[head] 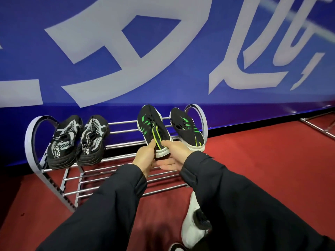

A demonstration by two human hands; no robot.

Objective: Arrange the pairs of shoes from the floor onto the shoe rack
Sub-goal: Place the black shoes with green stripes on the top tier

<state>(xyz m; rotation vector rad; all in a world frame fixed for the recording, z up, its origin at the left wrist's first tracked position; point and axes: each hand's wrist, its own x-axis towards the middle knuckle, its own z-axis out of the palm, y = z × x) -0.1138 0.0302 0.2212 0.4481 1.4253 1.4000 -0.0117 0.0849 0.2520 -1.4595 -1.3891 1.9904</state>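
The shoe rack [116, 161], a chrome-barred frame with curved grey end pieces, is standing on the red floor [262, 160] against a blue banner [163, 51] bearing large white characters.

At the 9 o'clock end of the top tier, a pair of black-and-grey knit shoes [78, 140] is sitting side by side, toes toward the banner.

Toward the 3 o'clock end, a black shoe with green stripes [187, 129] is lying on the top bars just beside the end piece. Its mate, the second black-and-green shoe [152, 127], is being held at its heel end, with the toe pointing to 12 o'clock over the top bars.

The left hand [145, 156] is gripping the heel collar of that shoe from the 9 o'clock side, fingers curled round the fabric. The right hand [175, 153] is pinching the heel from the 3 o'clock side, with the thumb on the collar and the lower fingers [166, 166] extended beneath the sole. Both arms are wearing dark sleeves.

At 5 o'clock on the floor, a white-and-black shoe [194, 223] is lying near the rack's lower tier, partly hidden by the right sleeve.
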